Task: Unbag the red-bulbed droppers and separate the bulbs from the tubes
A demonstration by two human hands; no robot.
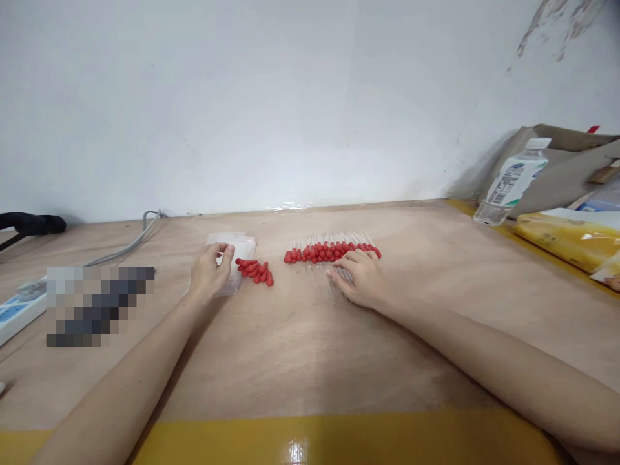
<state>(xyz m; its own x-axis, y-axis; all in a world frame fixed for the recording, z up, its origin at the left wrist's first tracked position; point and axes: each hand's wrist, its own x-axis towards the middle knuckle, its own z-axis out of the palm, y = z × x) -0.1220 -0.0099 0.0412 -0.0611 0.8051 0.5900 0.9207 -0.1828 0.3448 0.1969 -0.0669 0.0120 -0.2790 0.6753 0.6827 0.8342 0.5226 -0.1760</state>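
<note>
My left hand [210, 270] pinches the near edge of a stack of small clear plastic bags [236, 248] lying on the table. Just right of it lies a small heap of loose red rubber bulbs [256, 270]. Further right, a row of clear droppers with red bulbs [332, 250] lies side by side. My right hand [359, 278] rests flat in front of that row, fingers stretched out over some clear tubes [339, 279] on the table. Nothing is gripped in it.
The wooden table [290, 349] has a yellow front edge. A white power strip [22, 307] with a grey cable lies at the left. At the right stand a tilted water bottle [511, 182], a cardboard box [562, 168] and a yellow packet [566, 239].
</note>
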